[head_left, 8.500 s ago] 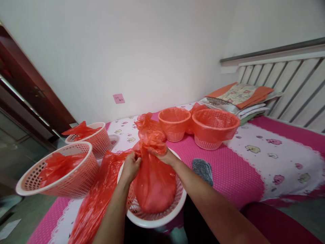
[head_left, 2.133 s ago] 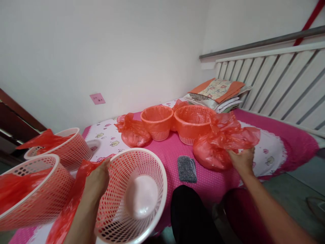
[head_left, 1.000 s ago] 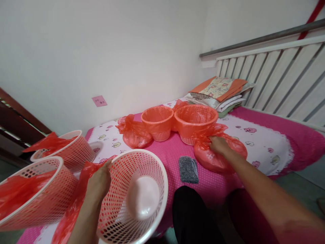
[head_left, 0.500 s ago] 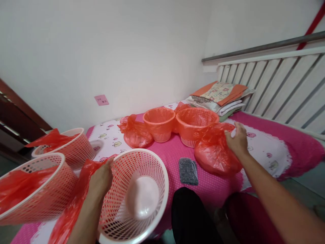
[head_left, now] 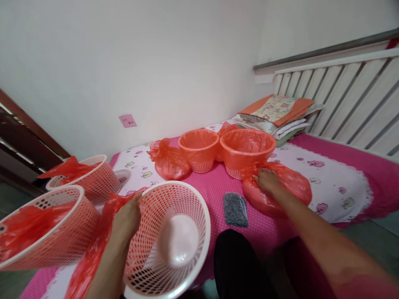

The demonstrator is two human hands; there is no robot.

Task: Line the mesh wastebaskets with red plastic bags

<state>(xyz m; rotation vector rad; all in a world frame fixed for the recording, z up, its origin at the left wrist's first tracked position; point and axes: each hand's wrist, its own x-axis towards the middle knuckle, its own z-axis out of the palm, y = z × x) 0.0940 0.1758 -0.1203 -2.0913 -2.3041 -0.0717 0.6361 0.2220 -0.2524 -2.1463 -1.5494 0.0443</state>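
My left hand is closed on the left rim of a tilted pink-white basket, whose inside shows nothing in it. Beneath that hand and forearm hangs a loose red plastic bag. On the right, my right hand presses on a filled red bag, its fingers closed at the bag's left part; the fingertips are partly hidden in the film. A dark grey pad in clear wrap lies between the basket and that bag.
Two red-lined baskets stand by the wall, beside another filled red bag. At left are two baskets holding red bags. Folded bedding lies near the white bed rail.
My right hand has moved left and down onto the filled bag, whose bulk now spreads farther right. My left hand stays at the basket rim. The view has shifted slightly.
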